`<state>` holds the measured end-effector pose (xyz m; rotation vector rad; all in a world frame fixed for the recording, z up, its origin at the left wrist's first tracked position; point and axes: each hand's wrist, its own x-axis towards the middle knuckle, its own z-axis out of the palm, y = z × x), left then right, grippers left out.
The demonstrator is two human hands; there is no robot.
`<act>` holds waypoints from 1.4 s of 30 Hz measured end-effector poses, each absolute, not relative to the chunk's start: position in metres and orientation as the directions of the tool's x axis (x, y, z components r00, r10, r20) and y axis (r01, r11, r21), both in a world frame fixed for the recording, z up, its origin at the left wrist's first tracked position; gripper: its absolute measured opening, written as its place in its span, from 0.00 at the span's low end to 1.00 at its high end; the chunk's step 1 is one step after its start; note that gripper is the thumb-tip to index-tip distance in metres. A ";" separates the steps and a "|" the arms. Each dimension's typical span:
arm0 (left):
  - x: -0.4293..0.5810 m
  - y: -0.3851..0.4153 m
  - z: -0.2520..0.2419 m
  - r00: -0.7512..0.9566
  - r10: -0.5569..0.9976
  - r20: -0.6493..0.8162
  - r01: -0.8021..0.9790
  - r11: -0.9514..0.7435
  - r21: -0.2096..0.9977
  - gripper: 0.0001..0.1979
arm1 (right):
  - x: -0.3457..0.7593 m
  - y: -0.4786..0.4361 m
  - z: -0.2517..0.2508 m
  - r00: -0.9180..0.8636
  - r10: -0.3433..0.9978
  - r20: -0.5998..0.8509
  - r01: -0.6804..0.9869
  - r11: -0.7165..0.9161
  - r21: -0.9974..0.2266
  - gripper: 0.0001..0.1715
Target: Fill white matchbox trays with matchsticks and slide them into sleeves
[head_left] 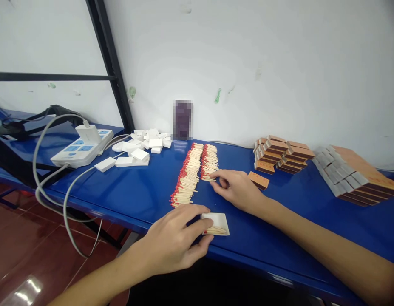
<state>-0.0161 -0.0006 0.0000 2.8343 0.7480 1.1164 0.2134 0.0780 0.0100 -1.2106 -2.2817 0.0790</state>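
Observation:
My left hand (pixel 180 236) is closed around a small white matchbox tray (pixel 219 219) at the table's front edge. Several matches (pixel 216 230) lie inside the tray, partly covered by my fingers. My right hand (pixel 236 189) reaches to the near end of the shorter row of red-tipped matches (pixel 210 159), its thumb and index finger pinching at match ends there. Left of that row runs a longer row of matches (pixel 188 178), its near end just beyond my left hand. A single orange matchbox sleeve (pixel 259 180) lies just beyond my right wrist.
White trays (pixel 141 155) are heaped at the back left, beside a power strip (pixel 85 146) with a plugged charger and looping cables. Orange matchboxes (pixel 279 151) and a larger stack (pixel 359 174) stand at the right. A blurred dark upright object (pixel 183 121) leans by the wall.

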 end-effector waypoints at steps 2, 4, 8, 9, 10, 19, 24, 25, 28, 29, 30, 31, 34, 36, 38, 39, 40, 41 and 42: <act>-0.016 -0.001 -0.001 0.634 0.427 0.645 0.424 -0.889 0.172 0.10 | 0.210 0.079 0.012 -0.441 0.790 0.426 0.740 0.589 -0.325 0.08; -0.017 -0.001 -0.001 0.633 0.423 0.648 0.423 -0.890 0.169 0.10 | 0.208 0.080 0.014 -0.440 0.796 0.416 0.747 0.581 -0.324 0.05; -0.018 0.000 -0.003 0.633 0.418 0.652 0.419 -0.893 0.165 0.09 | 0.207 0.083 0.014 -0.430 0.809 0.401 0.763 0.563 -0.317 0.03; -0.018 0.000 -0.003 0.634 0.414 0.653 0.416 -0.895 0.163 0.09 | 0.208 0.083 0.014 -0.432 0.808 0.402 0.761 0.565 -0.318 0.03; -0.018 0.001 -0.003 0.632 0.409 0.658 0.412 -0.897 0.161 0.09 | 0.208 0.084 0.013 -0.436 0.804 0.404 0.757 0.570 -0.318 0.02; -0.019 0.000 -0.001 0.634 0.411 0.655 0.394 -0.900 0.184 0.09 | 0.207 0.082 0.010 -0.488 0.760 0.429 0.721 0.629 -0.293 0.06; -0.020 -0.001 -0.003 0.633 0.411 0.656 0.392 -0.901 0.187 0.08 | 0.207 0.083 0.007 -0.491 0.761 0.424 0.719 0.629 -0.295 0.05; -0.020 -0.001 -0.003 0.633 0.412 0.655 0.393 -0.900 0.187 0.08 | 0.207 0.083 0.007 -0.489 0.766 0.417 0.719 0.625 -0.305 0.05; -0.020 0.000 -0.004 0.635 0.420 0.649 0.395 -0.898 0.194 0.09 | 0.208 0.083 0.010 -0.491 0.776 0.395 0.715 0.619 -0.327 0.04; -0.020 0.000 -0.004 0.635 0.424 0.645 0.397 -0.896 0.198 0.09 | 0.208 0.083 0.011 -0.496 0.777 0.387 0.712 0.619 -0.330 0.04; -0.019 0.000 -0.004 0.638 0.428 0.640 0.398 -0.895 0.202 0.09 | 0.209 0.083 0.012 -0.499 0.777 0.383 0.710 0.620 -0.333 0.04; -0.019 0.000 -0.003 0.640 0.430 0.636 0.399 -0.894 0.203 0.09 | 0.209 0.083 0.012 -0.503 0.777 0.380 0.708 0.622 -0.335 0.05; -0.019 0.001 -0.002 0.644 0.427 0.634 0.396 -0.896 0.201 0.09 | 0.210 0.083 0.012 -0.514 0.774 0.371 0.699 0.628 -0.342 0.05; -0.019 0.001 -0.002 0.639 0.420 0.644 0.392 -0.899 0.198 0.09 | 0.211 0.084 0.011 -0.519 0.769 0.372 0.692 0.634 -0.346 0.05; -0.019 0.001 -0.003 0.635 0.415 0.651 0.389 -0.900 0.194 0.09 | 0.212 0.084 0.011 -0.526 0.768 0.366 0.689 0.637 -0.347 0.05; -0.019 0.001 -0.003 0.634 0.415 0.652 0.391 -0.900 0.193 0.08 | 0.212 0.084 0.011 -0.527 0.769 0.361 0.690 0.635 -0.346 0.06; -0.019 0.001 -0.002 0.635 0.417 0.651 0.393 -0.899 0.192 0.08 | 0.212 0.084 0.012 -0.525 0.772 0.358 0.693 0.632 -0.347 0.06; -0.019 0.000 -0.002 0.636 0.421 0.646 0.398 -0.897 0.193 0.08 | 0.212 0.083 0.012 -0.523 0.775 0.355 0.696 0.629 -0.348 0.07; -0.019 0.000 -0.002 0.638 0.425 0.642 0.402 -0.895 0.193 0.08 | 0.212 0.083 0.013 -0.521 0.777 0.353 0.697 0.627 -0.349 0.07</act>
